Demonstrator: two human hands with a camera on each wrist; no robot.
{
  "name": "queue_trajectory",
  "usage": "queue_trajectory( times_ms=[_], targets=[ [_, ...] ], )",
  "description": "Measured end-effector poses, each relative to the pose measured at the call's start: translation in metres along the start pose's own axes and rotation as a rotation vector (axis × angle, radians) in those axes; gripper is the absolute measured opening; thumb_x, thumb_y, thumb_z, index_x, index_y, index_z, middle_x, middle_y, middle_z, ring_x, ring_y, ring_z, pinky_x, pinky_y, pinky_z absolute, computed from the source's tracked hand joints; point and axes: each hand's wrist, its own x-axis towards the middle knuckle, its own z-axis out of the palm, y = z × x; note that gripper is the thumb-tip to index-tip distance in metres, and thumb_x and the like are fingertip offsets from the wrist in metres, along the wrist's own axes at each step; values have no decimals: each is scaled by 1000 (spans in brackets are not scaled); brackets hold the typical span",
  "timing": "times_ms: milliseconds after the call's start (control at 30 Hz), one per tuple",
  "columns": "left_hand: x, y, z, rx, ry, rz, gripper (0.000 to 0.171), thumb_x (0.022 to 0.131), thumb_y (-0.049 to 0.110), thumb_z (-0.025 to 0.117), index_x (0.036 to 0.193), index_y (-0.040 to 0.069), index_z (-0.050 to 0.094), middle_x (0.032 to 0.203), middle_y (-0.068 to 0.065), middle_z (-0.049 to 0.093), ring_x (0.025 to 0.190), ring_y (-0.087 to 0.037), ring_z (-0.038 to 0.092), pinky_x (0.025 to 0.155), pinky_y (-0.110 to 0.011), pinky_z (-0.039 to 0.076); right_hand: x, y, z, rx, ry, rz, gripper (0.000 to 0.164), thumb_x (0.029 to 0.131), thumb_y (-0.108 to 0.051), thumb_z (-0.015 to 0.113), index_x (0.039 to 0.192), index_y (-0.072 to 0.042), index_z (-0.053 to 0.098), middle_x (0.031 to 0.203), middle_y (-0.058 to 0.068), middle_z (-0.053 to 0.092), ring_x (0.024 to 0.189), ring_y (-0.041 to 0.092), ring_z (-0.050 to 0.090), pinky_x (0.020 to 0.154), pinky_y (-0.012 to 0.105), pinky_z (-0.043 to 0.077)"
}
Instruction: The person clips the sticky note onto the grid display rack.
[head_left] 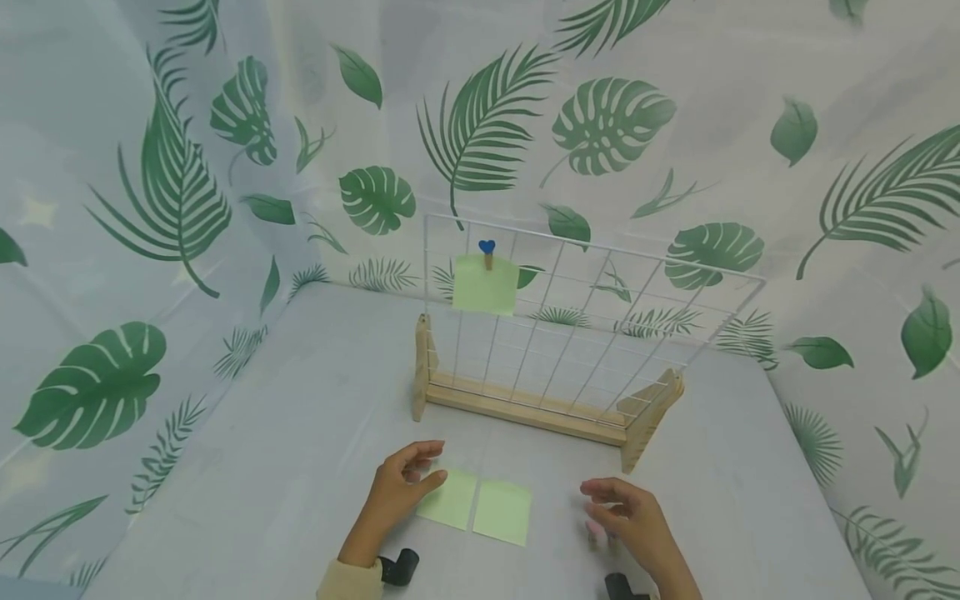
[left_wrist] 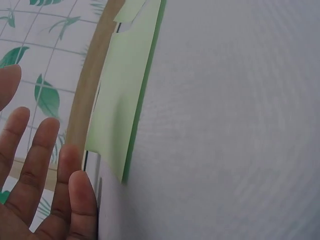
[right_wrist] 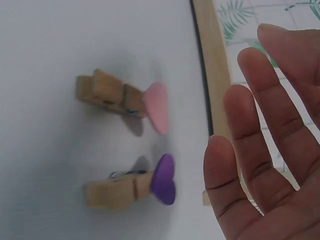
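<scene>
Head view. Left hand (head_left: 405,482): fingers released, gently bent, holding nothing. Left note (head_left: 453,507): pale green, flat on the table (head_left: 262,467), partly beneath the thumb tip; contact cannot be told. Right note (head_left: 502,511): same pattern, just beside the first, between the two hands' fingers and apart from both. Right hand (head_left: 628,515): fingers released, loosely bent, no grasp. Rack (head_left: 525,412): wire grid on wooden base, ahead of both sets of fingertips. Hung note (head_left: 485,287): on the grid, well beyond the left fingertips, under a blue clip (head_left: 488,260). Cloth (head_left: 360,75): leaf print, behind all.

Left wrist view. Fingers spread, bare of any object. Left note just past the lowest fingertips, right note farther off. Handling, as judged: very light, limp, easily creased; best lifted by an outer edge or corner, thumb against forefinger, with little pressure.

Right wrist view. Fingers extended and parted, grasping nothing. Pink clip (right_wrist: 112,96) and purple clip (right_wrist: 143,184): side by side on the table, apart from the fingertips. Handling, as judged: light, stiff wood, sprung, not slippery; hold across the wooden sides, sparing the heart trims. Squeezing end: cannot be told, picture blurred.
</scene>
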Motion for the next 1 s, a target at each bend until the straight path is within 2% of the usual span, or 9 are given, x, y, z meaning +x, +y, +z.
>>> queue_trajectory(
  times_ms=[167,300,567,800,1000],
  targets=[
    [1,-3,0,31,-1,-2,39,94,16,85,131,9,75,130,-10,76,115,-28,67,93,-32,54,-3,6,-1,-16,-23,68,20,93,0,82,113,0,78,116,13,78,100,12,68,80,25,59],
    [-1,-2,0,60,3,-9,40,92,15,86,130,8,75,130,-10,76,113,-28,67,91,-31,56,-4,14,-1,-43,-24,81,20,92,-2,83,111,-1,79,116,12,78,100,7,67,79,25,58],
    [-1,-4,0,97,5,-10,41,91,13,86,130,7,75,127,-10,77,105,-23,65,87,-29,56,-5,20,-3,-114,-12,88,22,89,-6,87,110,-5,80,115,9,79,110,13,69,86,26,57],
    [2,-7,1,173,-2,-12,39,93,10,83,131,6,74,127,-10,77,106,-22,65,90,-30,56,-4,25,-4,-98,-42,92,24,88,-5,88,111,-3,79,111,9,80,99,10,70,85,25,58],
    [3,-4,2,206,3,-19,38,93,6,82,130,5,74,125,-10,78,103,-21,65,89,-33,56,-4,28,-1,-111,-59,105,22,88,-2,87,109,-2,79,105,8,80,92,15,74,82,24,60]
  ],
)
